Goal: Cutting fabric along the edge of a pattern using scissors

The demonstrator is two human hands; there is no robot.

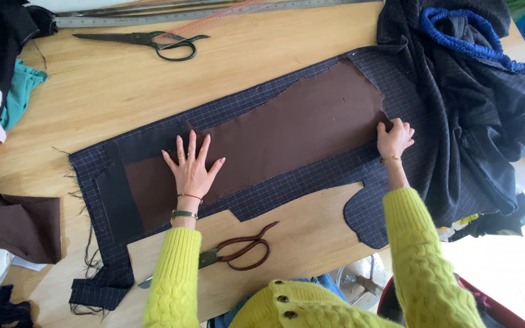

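Left hand (192, 169) presses flat, fingers spread, on the brown pattern piece (287, 130) while right hand (394, 138) pinches its far edge, plaid fabric (311, 179) beneath already cut, scissors (238, 250) idle nearby.

Brown cut piece laid flat on dark checked cloth.

The brown fabric piece (287, 136) lies smooth and flat, a long shape running from near left to far right, wider at its far right end and with a stepped, irregular outline. It sits on top of the navy checked cloth (311, 182), which shows as a border all round it and is cut to a similar outline, with frayed threads at its left edge. A black strip (113, 197) lies at the brown piece's left end. At the right, the checked cloth runs into a rumpled heap.
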